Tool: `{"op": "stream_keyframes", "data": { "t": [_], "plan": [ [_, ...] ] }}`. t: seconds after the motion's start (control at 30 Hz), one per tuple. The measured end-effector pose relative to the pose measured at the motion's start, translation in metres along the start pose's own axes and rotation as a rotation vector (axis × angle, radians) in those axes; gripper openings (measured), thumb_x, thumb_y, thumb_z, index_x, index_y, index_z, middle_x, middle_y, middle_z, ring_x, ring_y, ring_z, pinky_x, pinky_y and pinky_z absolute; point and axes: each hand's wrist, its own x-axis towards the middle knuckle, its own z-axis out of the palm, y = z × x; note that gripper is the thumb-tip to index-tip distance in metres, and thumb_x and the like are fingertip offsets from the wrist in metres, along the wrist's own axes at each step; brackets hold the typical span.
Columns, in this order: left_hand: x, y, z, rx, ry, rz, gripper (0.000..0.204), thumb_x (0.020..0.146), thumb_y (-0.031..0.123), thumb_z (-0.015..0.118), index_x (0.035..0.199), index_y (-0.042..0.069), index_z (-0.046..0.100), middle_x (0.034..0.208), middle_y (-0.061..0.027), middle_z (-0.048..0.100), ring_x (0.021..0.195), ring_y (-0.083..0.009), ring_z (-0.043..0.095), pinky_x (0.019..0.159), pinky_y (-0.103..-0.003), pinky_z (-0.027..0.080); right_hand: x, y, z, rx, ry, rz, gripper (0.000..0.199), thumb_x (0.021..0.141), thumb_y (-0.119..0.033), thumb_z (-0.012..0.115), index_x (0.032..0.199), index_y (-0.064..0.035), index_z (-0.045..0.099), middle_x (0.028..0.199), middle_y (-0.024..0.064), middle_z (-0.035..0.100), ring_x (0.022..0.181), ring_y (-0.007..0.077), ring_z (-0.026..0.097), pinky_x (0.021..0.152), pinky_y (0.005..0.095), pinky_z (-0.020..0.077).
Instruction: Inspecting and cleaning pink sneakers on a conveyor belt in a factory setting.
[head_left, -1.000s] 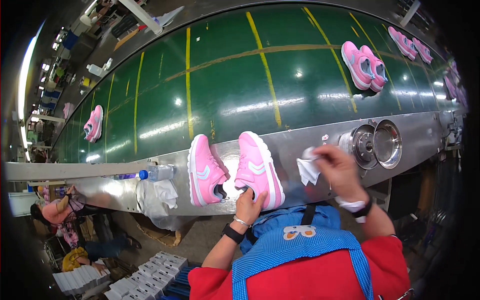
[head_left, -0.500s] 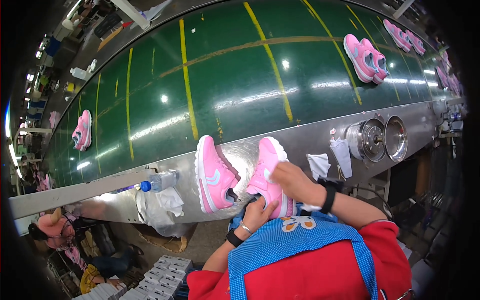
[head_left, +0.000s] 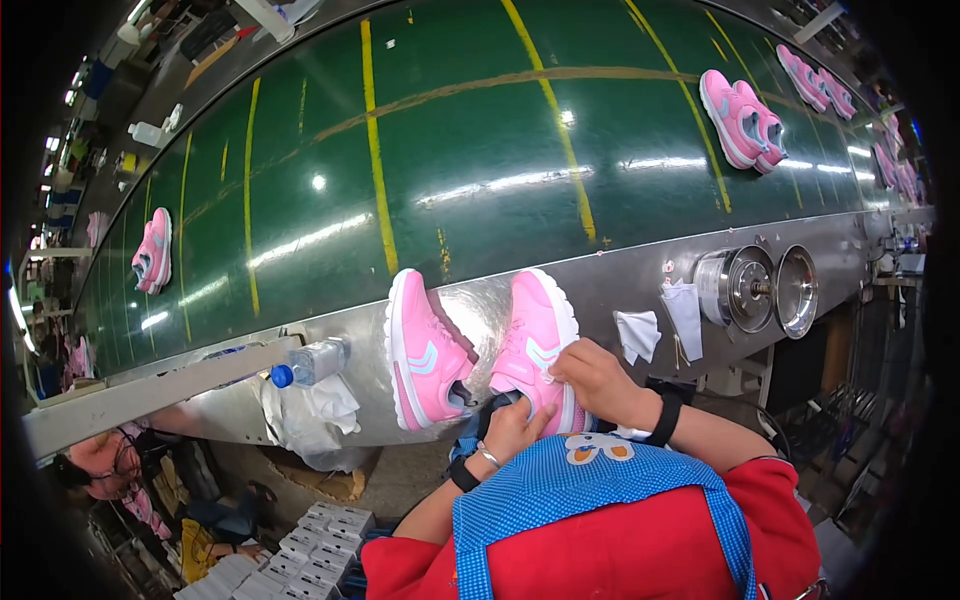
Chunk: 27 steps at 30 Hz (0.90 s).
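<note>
- Held shoe, pink: lower centre of frame, over the metal bench, toe towards the green belt.
- Left hand: grasping its heel end, fingers at the collar opening, thumb along the outside.
- Right hand: fingers curled, tips at the shoe's side by the pale blue stripes; cannot tell whether anything is pinched there.
- Second shoe: just left of it, toe also towards the belt, no hand on it.
- White cloth lies right of centre, near the right hand.
- Step, judged: close handwork on the upper's side, perhaps wiping or picking.
- Next move, judged: calls for a steady heel grip and light fingertip pressure along the stripes.
</note>
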Motion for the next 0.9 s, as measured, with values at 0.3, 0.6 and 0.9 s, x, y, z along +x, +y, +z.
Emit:
{"op": "stream_keyframes", "data": {
  "t": [0.3, 0.6, 0.9],
  "plan": [
    [0.0, 0.007, 0.012, 0.049, -0.008, -0.035, 0.038, 0.08, 0.033, 0.056, 0.064, 0.0, 0.049, 0.058, -0.0223, 0.053, 0.055, -0.0397, 0.054, 0.05, -0.044, 0.042, 0.024, 0.011, 0.005, -0.114, -0.044, -0.028, 0.01, 0.065, 0.002, 0.052, 0.074, -0.0015, 0.053, 0.075, 0.0117, 0.049, 0.073, 0.0287, 0.049, 0.064, 0.0355, 0.0417],
    [0.011, 0.0, 0.002, -0.199, 0.131, 0.044, 0.033, 0.079, 0.031, 0.059, 0.073, -0.001, 0.053, 0.063, -0.0201, 0.054, 0.059, -0.0342, 0.055, 0.052, -0.039, 0.042, -0.012, -0.002, -0.025, 0.38, -0.206, 0.424, 0.005, 0.076, -0.001, 0.056, 0.08, 0.0005, 0.057, 0.078, 0.0071, 0.056, 0.069, 0.0176, 0.054, 0.062, 0.0276, 0.0441],
    [-0.009, -0.029, 0.024, 0.049, 0.515, 0.052, 0.033, 0.072, 0.02, 0.065, 0.093, -0.001, 0.05, 0.08, -0.0169, 0.051, 0.077, -0.0295, 0.053, 0.069, -0.035, 0.043, 0.03, -0.014, 0.005, 1.098, -0.127, 0.605, 0.012, 0.082, -0.004, 0.054, 0.093, 0.0005, 0.053, 0.087, 0.0046, 0.056, 0.079, 0.0093, 0.053, 0.071, 0.021, 0.0426]
  ]
}}
